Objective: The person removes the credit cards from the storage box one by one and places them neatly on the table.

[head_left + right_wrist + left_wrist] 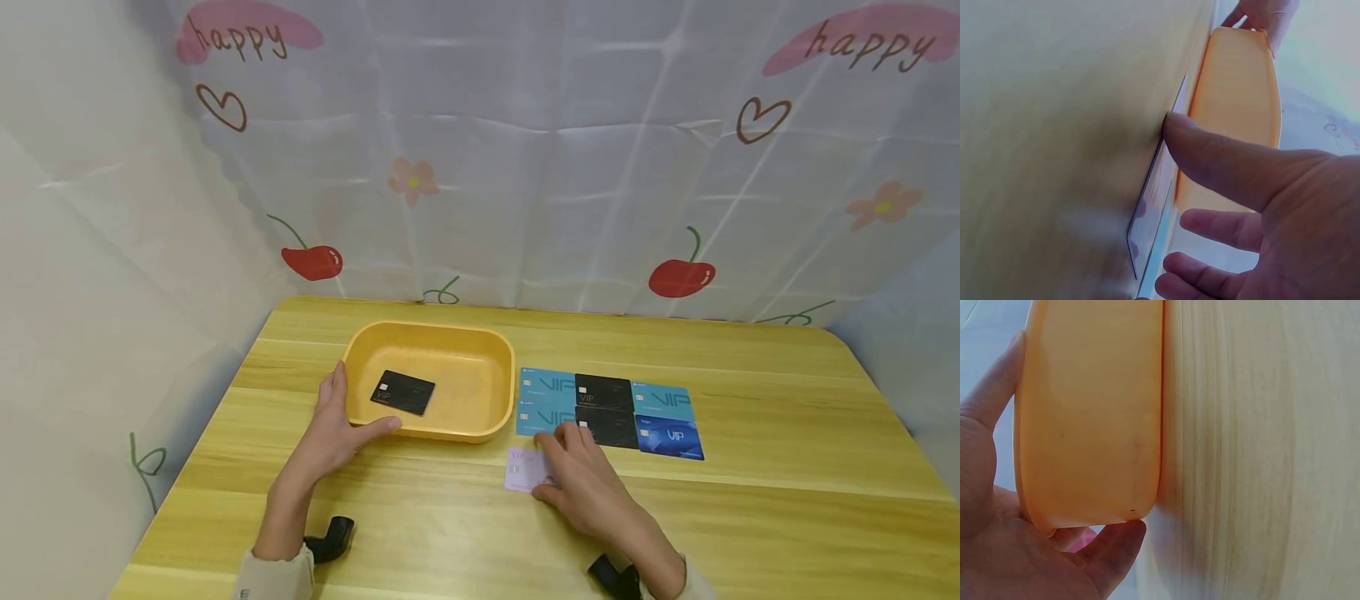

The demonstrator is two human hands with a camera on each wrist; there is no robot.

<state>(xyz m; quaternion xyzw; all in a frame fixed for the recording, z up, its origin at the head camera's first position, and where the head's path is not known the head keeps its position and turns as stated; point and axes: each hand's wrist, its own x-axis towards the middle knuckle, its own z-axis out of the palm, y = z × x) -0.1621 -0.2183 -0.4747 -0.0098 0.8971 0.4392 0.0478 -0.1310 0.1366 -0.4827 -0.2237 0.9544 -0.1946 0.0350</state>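
My left hand [330,429] grips the left end of a yellow plastic tray [498,375], thumb along the front rim and fingers round the end wall. Inside the tray lies a black VIP card [402,392]. Over the right part of a pale pink VIP card [525,469] is my right hand [581,483]. In the right wrist view its thumb [1210,153] touches the card's near edge, while the other fingers stand apart from the thumb, above the card. The card lies close against the tabletop.
Right of the tray, cards lie in two rows: light blue cards [546,382], black cards [603,390] and a dark blue card [669,437]. They sit just beyond the pink card. A printed curtain [525,208] hangs behind the wooden table [450,517].
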